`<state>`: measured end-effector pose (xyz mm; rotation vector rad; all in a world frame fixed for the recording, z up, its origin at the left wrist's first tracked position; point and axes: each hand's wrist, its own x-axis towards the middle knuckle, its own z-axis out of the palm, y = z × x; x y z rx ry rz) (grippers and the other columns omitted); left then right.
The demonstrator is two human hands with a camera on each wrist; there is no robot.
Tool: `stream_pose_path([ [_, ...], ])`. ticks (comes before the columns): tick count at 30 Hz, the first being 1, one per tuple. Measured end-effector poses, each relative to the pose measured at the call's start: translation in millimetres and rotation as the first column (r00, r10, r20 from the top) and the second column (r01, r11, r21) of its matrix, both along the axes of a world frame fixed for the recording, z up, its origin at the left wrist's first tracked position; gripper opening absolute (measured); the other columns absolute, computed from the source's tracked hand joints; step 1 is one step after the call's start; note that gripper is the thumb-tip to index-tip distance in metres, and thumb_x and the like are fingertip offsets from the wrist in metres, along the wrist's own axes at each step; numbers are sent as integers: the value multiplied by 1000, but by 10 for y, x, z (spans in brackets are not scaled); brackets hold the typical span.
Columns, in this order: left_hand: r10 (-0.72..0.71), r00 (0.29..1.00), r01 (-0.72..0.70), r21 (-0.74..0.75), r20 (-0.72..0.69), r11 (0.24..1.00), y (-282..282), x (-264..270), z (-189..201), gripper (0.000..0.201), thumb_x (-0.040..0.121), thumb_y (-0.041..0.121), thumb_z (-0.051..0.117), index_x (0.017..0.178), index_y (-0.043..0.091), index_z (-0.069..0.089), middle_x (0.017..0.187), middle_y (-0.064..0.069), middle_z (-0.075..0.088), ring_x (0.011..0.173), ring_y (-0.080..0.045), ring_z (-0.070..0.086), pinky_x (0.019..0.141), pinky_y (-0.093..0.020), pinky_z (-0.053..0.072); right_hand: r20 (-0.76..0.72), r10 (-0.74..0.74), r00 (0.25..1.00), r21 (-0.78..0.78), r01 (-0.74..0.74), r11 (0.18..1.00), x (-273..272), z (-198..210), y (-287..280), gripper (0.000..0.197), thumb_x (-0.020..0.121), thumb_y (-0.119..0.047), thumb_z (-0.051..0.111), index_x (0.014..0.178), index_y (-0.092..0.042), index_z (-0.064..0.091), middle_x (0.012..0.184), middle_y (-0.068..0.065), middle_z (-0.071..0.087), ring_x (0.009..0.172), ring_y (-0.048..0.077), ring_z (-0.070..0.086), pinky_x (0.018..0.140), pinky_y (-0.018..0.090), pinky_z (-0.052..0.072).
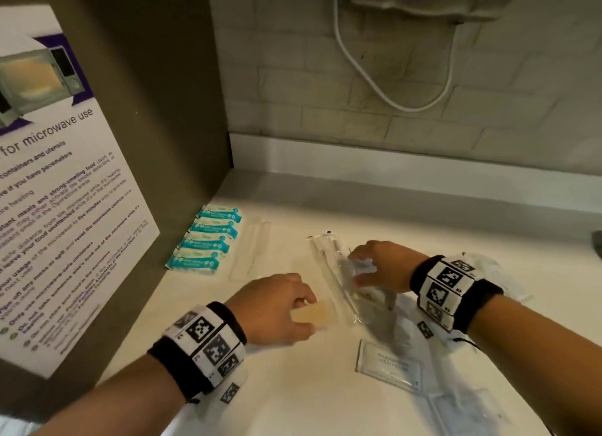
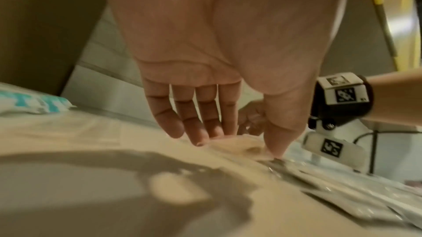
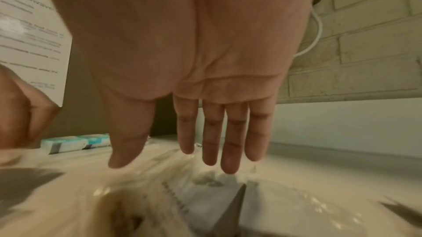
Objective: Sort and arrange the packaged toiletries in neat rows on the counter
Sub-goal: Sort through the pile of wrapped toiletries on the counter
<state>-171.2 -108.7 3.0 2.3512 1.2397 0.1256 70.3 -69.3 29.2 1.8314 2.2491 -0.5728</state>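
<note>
My left hand (image 1: 304, 316) pinches a small tan packet (image 1: 321, 315) between fingertips and thumb, low over the white counter (image 1: 293, 386); the left wrist view shows the tan packet (image 2: 248, 148) touching the surface. My right hand (image 1: 360, 270) reaches onto a loose heap of clear plastic packets (image 1: 329, 266) with straight, spread fingers (image 3: 228, 159) and holds nothing. A row of several teal sachets (image 1: 208, 240) lies by the left panel, with a long clear packet (image 1: 250, 250) beside it. A flat clear sachet (image 1: 389, 367) lies near my right forearm.
A brown panel (image 1: 169, 142) bearing a microwave notice (image 1: 65, 207) walls off the left. The brick wall (image 1: 423, 93) with a white cable (image 1: 374, 87) stands behind the counter. More clear packets (image 1: 462, 413) lie at the lower right. A dark object (image 1: 597, 243) shows at the right edge.
</note>
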Motion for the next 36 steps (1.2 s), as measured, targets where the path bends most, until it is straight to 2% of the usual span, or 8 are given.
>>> stream_pose_path([
  [4,-118,990,114,-60,-80,992,-135,185,-148,45,74,52,66,115,33,61,104,15,54,98,-6,55,86,-30,49,-7,-30,1000,-25,30,999,-73,-103,-85,72,78,-58,64,137,-23,45,128,-2,54,112,18,56,97,35,47],
  [7,-117,987,107,-95,-111,990,-142,253,-145,53,71,57,69,118,34,60,106,17,53,99,-4,54,88,-27,48,-24,-53,998,-19,53,998,-88,-123,-90,71,77,-47,72,137,-20,45,128,1,54,112,20,56,96,33,47],
  [10,-26,998,18,-148,-58,989,-50,329,-88,59,69,69,65,115,33,62,102,18,57,93,-3,58,86,-28,51,-22,-7,1000,-53,6,999,-33,-91,-136,67,77,-38,75,134,-18,47,123,1,57,109,19,56,92,29,46],
  [14,202,977,-193,-124,71,973,221,546,-115,51,87,54,59,128,25,55,109,4,67,100,-13,64,89,-33,52,-33,33,999,-62,-35,997,85,-77,-185,43,82,-28,71,122,-19,58,115,-2,64,107,18,60,91,28,47],
  [19,386,922,-386,-69,-5,920,525,918,-168,63,93,54,49,141,15,36,124,-11,60,108,-28,60,89,-37,50,-106,53,993,49,-48,998,225,-21,-179,17,88,-21,62,104,-17,66,101,-2,69,94,16,63,86,28,51],
  [25,446,886,-455,-52,-126,889,665,1250,-220,92,76,61,67,142,14,24,132,-14,44,118,-33,52,92,-40,47,-339,-73,938,230,158,960,551,125,-122,8,91,-23,60,95,-17,62,89,-3,64,80,16,60,69,20,42],
  [31,482,872,-489,-101,-89,866,712,1245,-196,81,77,24,75,140,11,28,124,-13,52,107,-31,59,82,-37,52,-414,-202,887,165,292,942,849,146,-161,24,92,-18,61,115,-14,54,96,5,68,70,16,66,57,20,48],
  [36,518,855,-507,-166,28,846,738,1076,-134,76,70,14,77,133,9,35,110,-12,62,97,-28,62,78,-35,53,-470,-302,829,24,354,935,978,87,-244,24,91,-16,62,113,-15,52,90,3,68,65,12,67,65,29,58],
])
